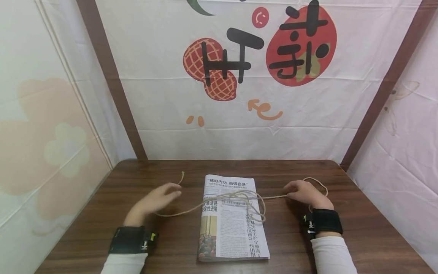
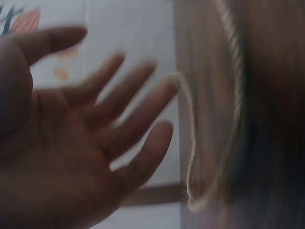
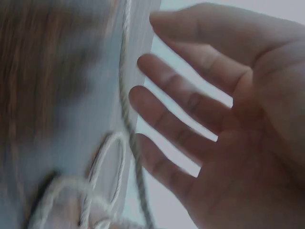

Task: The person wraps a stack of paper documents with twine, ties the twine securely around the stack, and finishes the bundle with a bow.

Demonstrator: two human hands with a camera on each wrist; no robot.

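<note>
A folded newspaper (image 1: 234, 232) lies upright to me on the brown table. Loose loops of beige twine (image 1: 191, 210) cross its upper half, one tail running out to each side. My left hand (image 1: 159, 198) is left of the newspaper, over that side's tail, whose frayed end shows beyond the fingers. In the left wrist view its fingers are spread beside the twine (image 2: 237, 71), palm bare. My right hand (image 1: 305, 193) is over the other tail, to the right. The right wrist view shows its fingers apart and extended, fingertips close to the twine (image 3: 123, 71).
The wood-grain table (image 1: 280, 247) has rounded far corners. Behind it hangs a white cloth (image 1: 164, 125) printed with fruit and characters, and cloth walls stand on both sides. A black strap with a camera (image 1: 326, 221) sits on each wrist.
</note>
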